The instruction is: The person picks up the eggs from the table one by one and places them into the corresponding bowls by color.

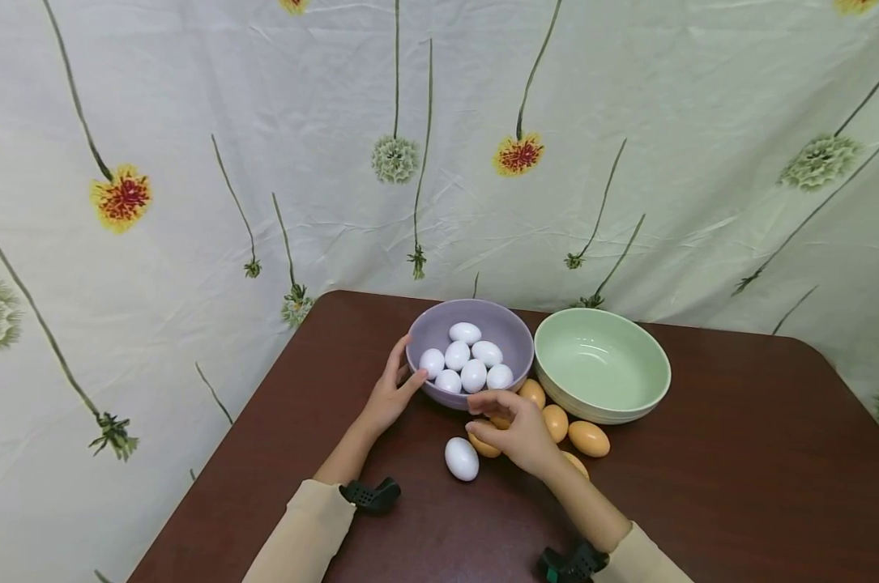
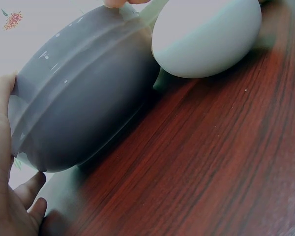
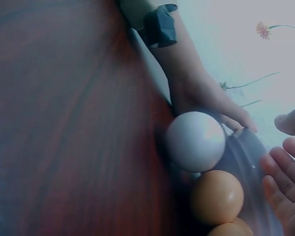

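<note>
My left hand (image 1: 390, 394) holds the purple bowl (image 1: 512, 328) by its left side, thumb at the near rim and fingers along the outer wall (image 2: 83, 98). Several white eggs (image 1: 473, 375) lie inside that bowl. Just in front of the bowl, my right hand (image 1: 518, 433) hovers with fingers loosely bent and thumb apart, nothing between them. One white egg (image 1: 462, 459) rests on the table left of the right hand. Several brown eggs (image 1: 588, 438) lie under and beside that hand, some partly hidden by it.
A pale green bowl (image 1: 603, 364) with nothing in it stands right of the purple one, rims nearly meeting. Both are on a dark reddish-brown table (image 1: 738, 453). Behind the table hangs a white cloth (image 1: 322, 97) printed with flowers.
</note>
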Demonstrator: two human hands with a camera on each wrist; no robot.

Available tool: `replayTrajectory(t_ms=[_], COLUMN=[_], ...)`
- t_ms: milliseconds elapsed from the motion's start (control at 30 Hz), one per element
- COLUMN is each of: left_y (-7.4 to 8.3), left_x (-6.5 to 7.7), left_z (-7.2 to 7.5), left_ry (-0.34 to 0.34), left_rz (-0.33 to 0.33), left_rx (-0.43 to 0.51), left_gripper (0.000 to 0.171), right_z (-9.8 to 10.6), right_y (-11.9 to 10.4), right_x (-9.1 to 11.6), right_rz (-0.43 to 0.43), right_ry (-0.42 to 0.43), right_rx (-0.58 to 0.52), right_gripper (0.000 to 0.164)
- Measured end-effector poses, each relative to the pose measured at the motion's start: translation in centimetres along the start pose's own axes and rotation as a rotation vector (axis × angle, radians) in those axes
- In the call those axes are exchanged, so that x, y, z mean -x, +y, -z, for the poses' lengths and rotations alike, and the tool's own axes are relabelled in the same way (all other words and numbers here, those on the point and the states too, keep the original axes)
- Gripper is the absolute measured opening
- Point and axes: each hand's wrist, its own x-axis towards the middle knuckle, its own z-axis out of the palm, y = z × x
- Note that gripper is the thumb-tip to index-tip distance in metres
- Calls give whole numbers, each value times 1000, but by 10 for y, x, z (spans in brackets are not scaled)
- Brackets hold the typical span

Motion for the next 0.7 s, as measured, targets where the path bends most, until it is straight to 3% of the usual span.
replayTrajectory(t_ms=[133,700], left_y=[-1,-4], left_x=[0,-1], left_z=[0,-1], left_ry=[2,6], left_rz=[-7,-31], left_rx=[3,16], left_gripper=[71,70], right_z=[-5,-23], right_y=[3,6], right_x=[6,20], right_rz=[5,93], right_ry=[-32,-134], right_rx=[30,335], right_gripper=[30,34])
